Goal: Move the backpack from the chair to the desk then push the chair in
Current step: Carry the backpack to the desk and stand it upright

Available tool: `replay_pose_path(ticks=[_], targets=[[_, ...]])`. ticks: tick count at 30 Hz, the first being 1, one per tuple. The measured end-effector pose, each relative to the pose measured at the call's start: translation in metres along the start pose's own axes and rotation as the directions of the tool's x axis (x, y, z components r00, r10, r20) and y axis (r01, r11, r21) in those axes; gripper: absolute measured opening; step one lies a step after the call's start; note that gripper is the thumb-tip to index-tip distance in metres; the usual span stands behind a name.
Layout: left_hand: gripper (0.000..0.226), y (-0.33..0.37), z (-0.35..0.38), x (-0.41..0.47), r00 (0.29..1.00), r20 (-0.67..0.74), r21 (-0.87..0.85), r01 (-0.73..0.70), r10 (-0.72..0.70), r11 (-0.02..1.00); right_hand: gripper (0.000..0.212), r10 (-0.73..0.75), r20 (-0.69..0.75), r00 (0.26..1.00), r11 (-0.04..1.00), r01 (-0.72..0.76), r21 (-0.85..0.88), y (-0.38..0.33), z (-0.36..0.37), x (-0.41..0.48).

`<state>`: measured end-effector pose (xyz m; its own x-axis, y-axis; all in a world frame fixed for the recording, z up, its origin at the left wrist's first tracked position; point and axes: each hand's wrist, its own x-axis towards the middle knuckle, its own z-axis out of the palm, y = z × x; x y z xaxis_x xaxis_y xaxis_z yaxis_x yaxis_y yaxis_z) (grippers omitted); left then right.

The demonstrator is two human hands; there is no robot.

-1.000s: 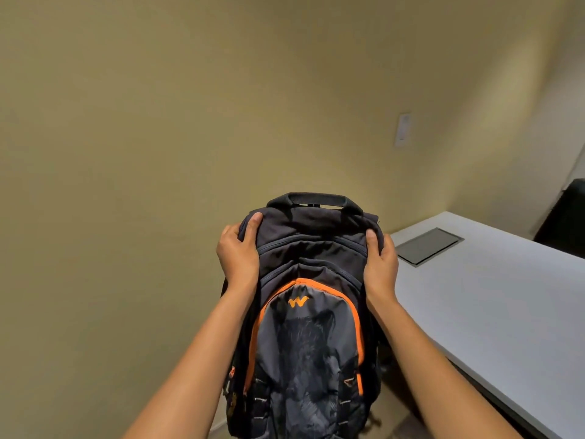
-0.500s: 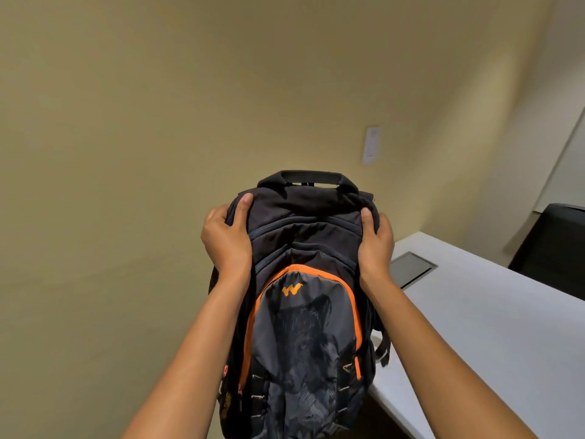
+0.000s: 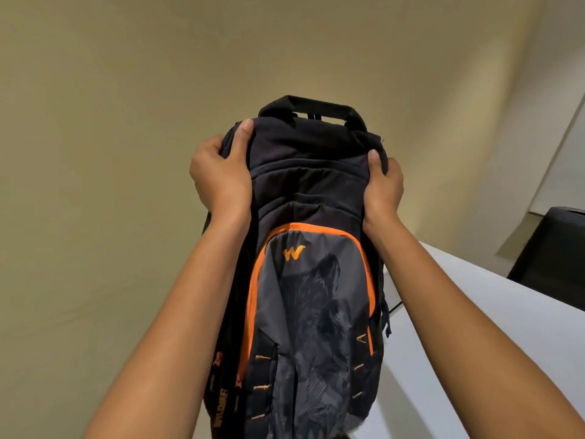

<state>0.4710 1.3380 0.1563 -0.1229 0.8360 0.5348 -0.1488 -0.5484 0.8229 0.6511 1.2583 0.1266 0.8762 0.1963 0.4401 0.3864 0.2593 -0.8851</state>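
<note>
A black and grey backpack [image 3: 310,274] with orange trim hangs upright in the air in front of me, its carry handle at the top. My left hand [image 3: 221,175] grips its upper left side and my right hand [image 3: 383,185] grips its upper right side. The white desk [image 3: 474,312] lies to the right, and the backpack's lower right part overlaps the desk's left edge. The chair the backpack came from is out of view.
A beige wall fills the view behind the backpack. A black chair back [image 3: 550,251] stands beyond the desk at the far right. A white wall panel [image 3: 566,147] runs along the upper right corner.
Both hands have raised the backpack and carried it to the right, toward the desk. The desk's inset panel and the wall plate are no longer visible.
</note>
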Motion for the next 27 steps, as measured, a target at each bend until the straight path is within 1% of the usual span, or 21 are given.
replay_pose_path(ticks=[5,9,13,16,19,23,27], targets=[[0.056,-0.023,0.041,0.012,0.998,0.046,-0.056,0.049,-0.047,0.997,0.034,-0.043,-0.035,0.998,0.999,0.042,-0.031,0.016,0.008,0.043],[0.052,-0.055,0.075,0.015,0.992,0.074,-0.059,0.109,-0.105,0.992,0.028,-0.043,-0.031,0.999,0.998,0.042,-0.039,0.041,0.009,0.073],[0.044,-0.091,0.100,0.010,0.983,0.087,-0.012,0.164,-0.163,0.986,0.026,-0.037,0.014,0.999,0.996,0.038,-0.087,0.073,0.009,0.094],[0.037,-0.111,0.115,0.005,0.986,0.077,0.013,0.148,-0.149,0.989,0.030,-0.041,0.066,0.997,0.991,0.049,-0.128,0.094,0.010,0.108],[0.029,-0.129,0.124,-0.002,0.995,0.038,0.066,0.086,-0.089,0.994,0.035,-0.029,0.152,0.988,0.986,0.053,-0.156,0.114,0.010,0.123],[0.038,-0.156,0.128,-0.020,0.998,-0.024,0.220,0.066,-0.062,0.973,0.036,0.030,0.281,0.959,0.985,0.020,-0.172,0.152,0.000,0.128],[0.053,-0.174,0.132,-0.032,0.997,-0.069,0.324,0.056,-0.035,0.944,0.049,0.075,0.339,0.938,0.987,-0.022,-0.158,0.188,-0.010,0.124]])
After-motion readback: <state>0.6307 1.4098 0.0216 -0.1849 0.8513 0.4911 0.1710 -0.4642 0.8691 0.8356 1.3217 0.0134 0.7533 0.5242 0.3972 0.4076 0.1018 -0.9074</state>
